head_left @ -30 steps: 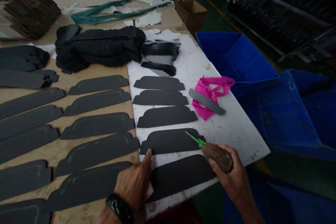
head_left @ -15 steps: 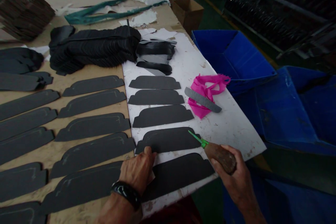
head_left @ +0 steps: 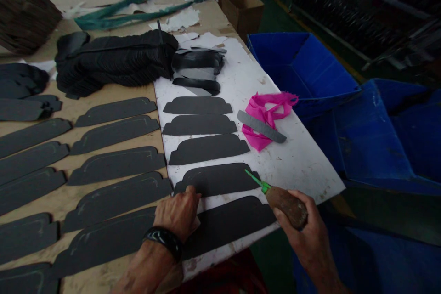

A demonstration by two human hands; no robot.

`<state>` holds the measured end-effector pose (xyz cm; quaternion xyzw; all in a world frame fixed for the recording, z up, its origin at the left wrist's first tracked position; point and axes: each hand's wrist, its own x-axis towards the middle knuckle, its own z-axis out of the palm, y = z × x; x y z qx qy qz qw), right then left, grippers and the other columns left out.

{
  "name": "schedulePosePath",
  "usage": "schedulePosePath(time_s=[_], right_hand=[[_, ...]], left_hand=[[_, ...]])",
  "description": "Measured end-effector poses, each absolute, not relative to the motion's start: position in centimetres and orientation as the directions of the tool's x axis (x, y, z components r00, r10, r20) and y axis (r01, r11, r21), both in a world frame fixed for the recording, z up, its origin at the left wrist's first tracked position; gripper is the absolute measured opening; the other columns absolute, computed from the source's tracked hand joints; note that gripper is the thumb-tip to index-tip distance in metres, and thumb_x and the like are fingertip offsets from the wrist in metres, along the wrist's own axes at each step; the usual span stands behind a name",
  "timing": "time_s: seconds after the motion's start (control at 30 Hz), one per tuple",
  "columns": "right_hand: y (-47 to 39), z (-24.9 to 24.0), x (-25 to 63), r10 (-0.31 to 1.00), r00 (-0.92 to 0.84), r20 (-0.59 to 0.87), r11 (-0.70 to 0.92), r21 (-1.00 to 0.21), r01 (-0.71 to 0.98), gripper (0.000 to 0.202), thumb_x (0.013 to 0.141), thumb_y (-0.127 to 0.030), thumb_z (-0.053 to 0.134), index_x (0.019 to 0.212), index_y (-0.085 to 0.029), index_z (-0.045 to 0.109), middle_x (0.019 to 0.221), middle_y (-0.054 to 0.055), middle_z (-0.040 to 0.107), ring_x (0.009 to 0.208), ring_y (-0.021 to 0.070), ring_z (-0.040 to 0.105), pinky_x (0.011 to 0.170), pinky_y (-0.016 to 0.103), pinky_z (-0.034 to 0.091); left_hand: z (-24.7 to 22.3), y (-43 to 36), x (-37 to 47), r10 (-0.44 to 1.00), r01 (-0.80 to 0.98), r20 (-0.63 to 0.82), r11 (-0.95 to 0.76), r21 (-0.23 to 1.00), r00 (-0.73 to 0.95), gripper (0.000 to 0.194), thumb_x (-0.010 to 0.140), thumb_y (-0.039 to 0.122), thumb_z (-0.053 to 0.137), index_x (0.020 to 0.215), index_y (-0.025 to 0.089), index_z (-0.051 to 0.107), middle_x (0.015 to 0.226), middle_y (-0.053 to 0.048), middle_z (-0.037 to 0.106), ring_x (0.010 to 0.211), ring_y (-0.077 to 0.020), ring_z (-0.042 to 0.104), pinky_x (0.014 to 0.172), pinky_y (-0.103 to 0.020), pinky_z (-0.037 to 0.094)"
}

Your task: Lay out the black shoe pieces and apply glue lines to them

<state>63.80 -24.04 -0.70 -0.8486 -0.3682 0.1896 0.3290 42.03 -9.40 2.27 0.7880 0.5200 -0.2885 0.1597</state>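
My right hand (head_left: pixel 306 234) grips a brown wooden-handled tool (head_left: pixel 285 206) with a thin green tip, which points at the right end of a dark grey cut piece (head_left: pixel 220 178). My left hand (head_left: pixel 177 213), with a black wristband, rests with closed fingers on the left end of the nearest dark piece (head_left: pixel 230 223), its fingertips by the left end of the piece above. Both pieces lie on a white board (head_left: pixel 296 161) at the table's near right corner, below three more like them.
Rows of the same dark pieces (head_left: pixel 117 163) cover the wooden table to the left. A black stack (head_left: pixel 117 57) lies further back. A pink rag (head_left: pixel 267 112) with a grey strip lies on the board. Blue bins (head_left: pixel 306 71) stand right of the table.
My left hand has slid up and curled, its fingertips now at the second piece's left end. The right hand with the tool has barely moved. The view has shifted slightly.
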Motion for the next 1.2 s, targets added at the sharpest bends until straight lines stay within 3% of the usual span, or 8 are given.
schedulePosePath(time_s=[0.43, 0.67, 0.87, 0.97, 1.07, 1.2], right_hand=[[-25.0, 0.0, 63.6, 0.758, 0.643, -0.104, -0.528, -0.678, 0.513, 0.039, 0.068, -0.039, 0.060, 0.101, -0.022, 0.051, 0.102, 0.006, 0.056, 0.094, 0.0227, 0.055, 0.081, 0.037, 0.046], [-25.1, 0.0, 64.2, 0.686, 0.678, -0.263, -0.611, -0.715, 0.341, 0.045, 0.065, -0.043, 0.061, 0.102, -0.022, 0.051, 0.102, 0.006, 0.058, 0.094, 0.0237, 0.056, 0.081, 0.037, 0.048], [-25.2, -0.3, 64.8, 0.697, 0.645, -0.314, -0.610, -0.733, 0.302, 0.047, 0.063, -0.042, 0.063, 0.103, -0.022, 0.050, 0.103, 0.006, 0.058, 0.094, 0.0237, 0.057, 0.081, 0.036, 0.048], [-25.1, 0.0, 64.8, 0.693, 0.640, -0.332, -0.607, -0.747, 0.271, 0.046, 0.064, -0.042, 0.061, 0.103, -0.021, 0.049, 0.103, 0.006, 0.057, 0.095, 0.0232, 0.056, 0.083, 0.036, 0.046], [-24.9, 0.3, 64.7, 0.692, 0.630, -0.352, -0.603, -0.762, 0.236, 0.046, 0.063, -0.042, 0.061, 0.102, -0.021, 0.049, 0.103, 0.006, 0.058, 0.095, 0.0233, 0.055, 0.084, 0.036, 0.044], [-24.8, 0.1, 64.9, 0.697, 0.626, -0.350, -0.566, -0.805, 0.179, 0.044, 0.063, -0.040, 0.060, 0.102, -0.022, 0.049, 0.101, 0.005, 0.059, 0.095, 0.0236, 0.056, 0.083, 0.035, 0.044]], left_hand=[[2.4, -9.4, 42.1, 0.743, 0.913, -0.605, -0.403, -0.061, 0.287, 0.031, 0.088, 0.031, 0.023, 0.090, 0.017, 0.050, 0.072, -0.011, 0.065, 0.077, -0.0297, 0.064, 0.060, -0.036, 0.046], [2.4, -8.5, 41.7, 0.751, 0.898, -0.577, -0.435, -0.066, 0.321, 0.031, 0.087, 0.033, 0.028, 0.088, 0.017, 0.054, 0.075, -0.012, 0.066, 0.076, -0.0285, 0.065, 0.059, -0.036, 0.047], [2.8, -8.2, 42.4, 0.750, 0.893, -0.584, -0.441, -0.094, 0.310, 0.030, 0.086, 0.028, 0.030, 0.089, 0.015, 0.057, 0.081, -0.013, 0.066, 0.082, -0.0263, 0.064, 0.064, -0.034, 0.048], [2.6, -8.5, 43.2, 0.745, 0.889, -0.594, -0.445, -0.105, 0.303, 0.019, 0.078, 0.024, 0.047, 0.088, 0.014, 0.059, 0.084, -0.014, 0.066, 0.086, -0.0277, 0.063, 0.068, -0.035, 0.048], [2.9, -9.0, 43.7, 0.746, 0.890, -0.599, -0.440, -0.115, 0.291, 0.021, 0.067, 0.019, 0.059, 0.087, 0.013, 0.061, 0.086, -0.015, 0.066, 0.088, -0.0298, 0.062, 0.070, -0.036, 0.048], [4.4, -9.2, 43.9, 0.776, 0.904, -0.563, -0.413, -0.111, 0.285, 0.020, 0.077, 0.024, 0.048, 0.083, 0.013, 0.063, 0.083, -0.017, 0.066, 0.083, -0.0302, 0.063, 0.066, -0.037, 0.047]])
